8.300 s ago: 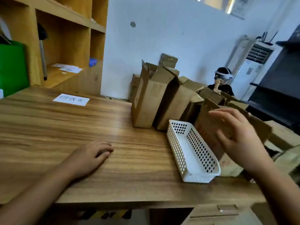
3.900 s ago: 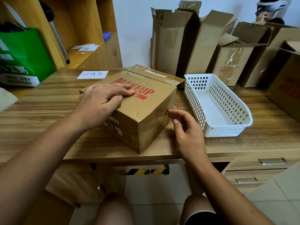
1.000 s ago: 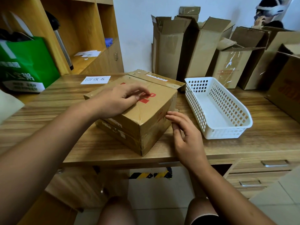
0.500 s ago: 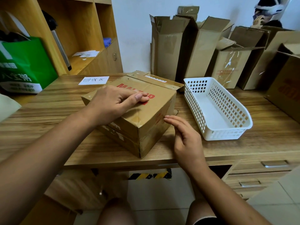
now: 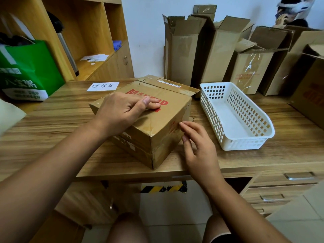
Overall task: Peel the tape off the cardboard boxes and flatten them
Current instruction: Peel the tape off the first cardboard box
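Observation:
A brown cardboard box (image 5: 157, 130) with red "MAKEUP" lettering sits on the wooden desk (image 5: 52, 123), one corner pointing toward me. Clear tape runs over its top and down its near faces. My left hand (image 5: 122, 111) lies flat on the box top, fingers and thumb pressing over the red print. My right hand (image 5: 198, 142) is at the box's right side face, its fingertips touching the cardboard near the top edge, holding nothing.
A white perforated plastic basket (image 5: 263, 137) stands right of the box. Several opened cardboard boxes (image 5: 182, 50) stand along the back wall. A green bag (image 5: 29, 67) and wooden shelves are at the left, a paper label (image 5: 103, 86) lies behind the box. Drawers sit under the desk at right.
Earlier the desk was bare and my right hand reached for the boxes; now the box lies in front of me. In the last second my right fingertips crept up its side face.

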Available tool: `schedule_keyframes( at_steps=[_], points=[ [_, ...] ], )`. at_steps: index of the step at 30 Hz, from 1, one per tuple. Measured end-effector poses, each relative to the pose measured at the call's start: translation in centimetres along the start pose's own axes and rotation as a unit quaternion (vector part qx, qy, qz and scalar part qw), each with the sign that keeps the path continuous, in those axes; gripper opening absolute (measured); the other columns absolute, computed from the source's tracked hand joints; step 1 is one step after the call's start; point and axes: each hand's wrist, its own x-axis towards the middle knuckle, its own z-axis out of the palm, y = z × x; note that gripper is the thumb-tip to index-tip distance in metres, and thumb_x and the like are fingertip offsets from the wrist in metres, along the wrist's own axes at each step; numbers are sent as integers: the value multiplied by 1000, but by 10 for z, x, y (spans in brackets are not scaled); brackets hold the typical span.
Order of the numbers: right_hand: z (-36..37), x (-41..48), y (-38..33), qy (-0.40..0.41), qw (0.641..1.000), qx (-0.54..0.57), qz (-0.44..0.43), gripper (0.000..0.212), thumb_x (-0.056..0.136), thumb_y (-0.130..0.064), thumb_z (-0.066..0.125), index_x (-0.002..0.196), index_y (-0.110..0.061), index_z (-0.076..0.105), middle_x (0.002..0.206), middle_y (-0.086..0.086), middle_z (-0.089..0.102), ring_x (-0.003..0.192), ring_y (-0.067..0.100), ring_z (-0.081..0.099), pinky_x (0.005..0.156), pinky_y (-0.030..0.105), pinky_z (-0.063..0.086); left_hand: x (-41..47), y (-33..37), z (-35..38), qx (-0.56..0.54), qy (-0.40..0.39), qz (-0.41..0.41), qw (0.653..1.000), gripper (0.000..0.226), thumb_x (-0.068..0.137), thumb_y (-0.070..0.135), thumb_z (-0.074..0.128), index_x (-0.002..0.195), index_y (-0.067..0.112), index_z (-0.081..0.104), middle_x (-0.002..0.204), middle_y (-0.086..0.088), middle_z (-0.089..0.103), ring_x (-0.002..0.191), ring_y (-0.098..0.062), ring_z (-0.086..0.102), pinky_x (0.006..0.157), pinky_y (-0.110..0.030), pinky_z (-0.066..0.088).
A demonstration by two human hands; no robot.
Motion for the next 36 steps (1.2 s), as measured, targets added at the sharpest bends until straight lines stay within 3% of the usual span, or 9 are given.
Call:
schedule_keyframes(
  at_steps=[9,15,24,36],
  points=[
    [3,5,-5,32,999,-10,9,25,96,-3,64,119,-10,69,115,-2,65,107,5,62,86,5,46,1,0,0,7,9,-7,1000,39,98,53,38,108,43,74,111,22,72,114,0,63,84,-43,55],
    [9,10,-5,62,997,-47,-4,24,94,-6,69,118,-8,70,112,1,66,98,5,64,91,16,52,1,-3,2,0,7,-13,1000,39,98,56,38,107,46,74,112,22,72,109,-6,66,81,-46,55],
    [9,17,-3,69,996,-58,-13,8,93,-9,69,101,-8,72,102,-2,64,93,8,63,83,26,55,2,0,1,6,10,-9,1000,36,98,53,40,106,44,74,111,26,70,113,3,62,83,-42,55],
    [9,15,-10,73,997,-31,-1,22,89,-5,73,108,-10,64,102,-1,66,94,4,62,86,12,50,1,-3,3,3,19,-9,1000,34,98,52,41,105,45,73,110,23,72,110,1,64,80,-44,56]
  ],
)
